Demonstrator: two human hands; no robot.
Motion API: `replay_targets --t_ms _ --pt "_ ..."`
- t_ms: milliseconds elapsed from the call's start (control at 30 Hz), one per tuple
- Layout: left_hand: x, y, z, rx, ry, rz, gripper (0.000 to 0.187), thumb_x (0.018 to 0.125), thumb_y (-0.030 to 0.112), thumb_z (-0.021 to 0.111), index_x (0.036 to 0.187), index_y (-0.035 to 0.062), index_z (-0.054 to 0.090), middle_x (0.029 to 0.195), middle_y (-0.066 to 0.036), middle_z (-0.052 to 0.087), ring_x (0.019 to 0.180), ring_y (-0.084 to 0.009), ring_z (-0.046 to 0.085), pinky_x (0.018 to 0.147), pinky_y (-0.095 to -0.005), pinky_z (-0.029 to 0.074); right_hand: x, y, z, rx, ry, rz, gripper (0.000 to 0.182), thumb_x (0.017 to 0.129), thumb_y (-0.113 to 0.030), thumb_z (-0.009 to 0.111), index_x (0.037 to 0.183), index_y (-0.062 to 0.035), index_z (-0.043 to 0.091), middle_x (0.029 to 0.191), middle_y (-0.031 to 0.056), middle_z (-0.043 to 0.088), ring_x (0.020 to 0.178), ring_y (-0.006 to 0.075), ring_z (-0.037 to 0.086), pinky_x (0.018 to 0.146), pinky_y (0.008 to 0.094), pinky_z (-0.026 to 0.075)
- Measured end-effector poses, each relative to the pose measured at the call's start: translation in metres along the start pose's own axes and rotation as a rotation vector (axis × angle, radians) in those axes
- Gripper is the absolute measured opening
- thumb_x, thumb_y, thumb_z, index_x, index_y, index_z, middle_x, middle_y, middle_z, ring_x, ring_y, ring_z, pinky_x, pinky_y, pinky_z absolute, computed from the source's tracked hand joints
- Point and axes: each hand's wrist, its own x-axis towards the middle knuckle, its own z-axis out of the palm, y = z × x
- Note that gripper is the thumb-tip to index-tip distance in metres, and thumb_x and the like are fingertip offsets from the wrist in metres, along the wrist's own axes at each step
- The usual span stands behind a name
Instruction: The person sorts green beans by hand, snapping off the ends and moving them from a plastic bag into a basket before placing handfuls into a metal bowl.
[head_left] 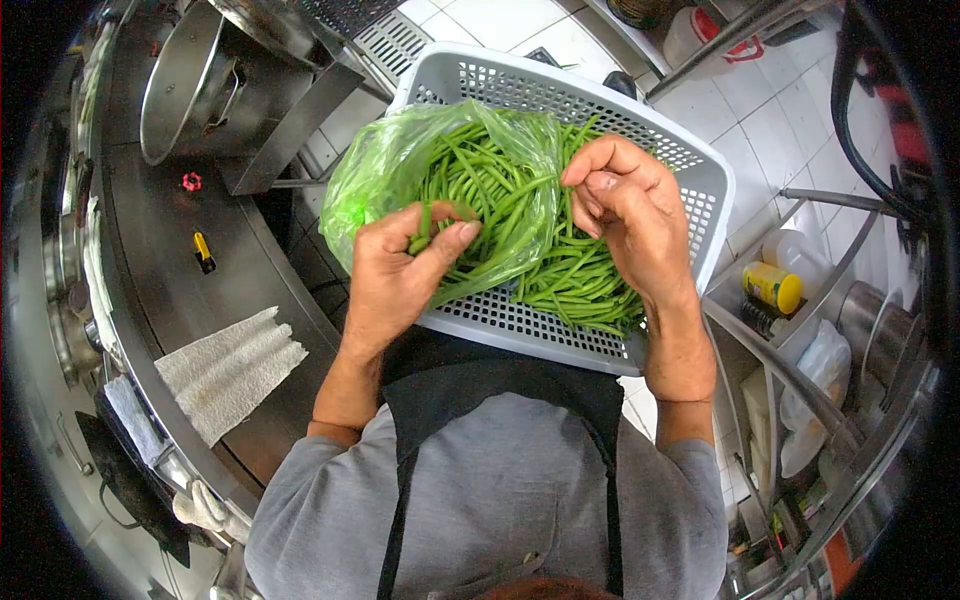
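Observation:
My left hand (405,262) is closed around a few green beans (422,224), whose ends stick up between thumb and fingers. It is over the near left side of a thin green plastic bag (358,190) filled with green beans. To the right, my right hand (638,205) is closed in a pinch, and a green bean (525,188) reaches to its fingertips from the left. The open bag lies in a grey perforated plastic basket (712,205). Loose green beans (580,285) are heaped beside the bag, under my right hand.
Left is a steel counter with a folded cloth (235,372), a yellow-and-black cutter (204,252), a red knob (191,182) and a large pot (190,95). On the right, a metal rack (800,385) holds a yellow container (773,287) and a plastic bag (818,385). White floor tiles (765,130) show behind.

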Motion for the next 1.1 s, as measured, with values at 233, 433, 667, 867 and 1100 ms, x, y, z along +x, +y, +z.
replay_targets --t_ms 233,433,667,867,1100 --pt "0.016 0.000 -0.011 -0.107 0.078 0.354 0.013 0.089 0.012 0.066 0.086 -0.0012 0.066 0.076 -0.003 0.061 0.072 -0.0116 0.055 0.067 -0.0248 0.043 -0.005 -0.003 0.003 -0.142 -0.018 0.032 0.017 0.091 -0.006 0.047 0.095 -0.0001 0.062 0.068 -0.0064 0.048 0.057 0.0016 0.036 0.051 0.0195 0.029" --pt "0.018 0.015 -0.013 -0.327 -0.074 -0.041 0.024 0.098 0.020 0.055 0.089 0.0004 0.065 0.071 -0.001 0.057 0.070 -0.0084 0.052 0.064 -0.0237 0.042 -0.004 -0.004 0.009 -0.366 0.011 0.032 0.016 0.090 -0.003 0.049 0.096 0.0006 0.064 0.069 -0.0053 0.052 0.060 0.0017 0.041 0.053 0.0200 0.033" --pt "0.020 0.003 -0.017 -0.396 -0.286 -0.275 0.030 0.099 0.030 0.052 0.087 0.0052 0.064 0.057 0.005 0.045 0.050 -0.0039 0.037 0.047 -0.0204 0.027 0.000 -0.006 0.022 -0.788 -0.061 -0.098 0.030 0.087 0.001 0.054 0.115 -0.0024 0.063 0.083 0.0112 0.065 0.070 0.0185 0.061 0.063 0.0311 0.049" --pt "0.017 0.000 -0.013 -0.528 -0.376 -0.363 0.032 0.099 0.032 0.051 0.084 0.0060 0.062 0.056 0.006 0.041 0.046 -0.0041 0.032 0.043 -0.0214 0.024 0.002 0.007 0.025 -0.857 -0.200 -0.311 0.034 0.087 -0.002 0.059 0.120 -0.0024 0.060 0.098 0.0197 0.067 0.088 0.0380 0.066 0.077 0.0418 0.054" --pt "0.018 -0.003 -0.012 -0.581 -0.405 -0.412 0.033 0.099 0.033 0.050 0.084 0.0065 0.061 0.057 0.006 0.042 0.046 -0.0043 0.034 0.043 -0.0210 0.026 0.002 0.012 0.026 -0.963 -0.185 -0.337 0.016 0.085 0.000 0.060 0.101 0.0020 0.062 0.084 0.0194 0.065 0.076 0.0365 0.065 0.067 0.0414 0.052"
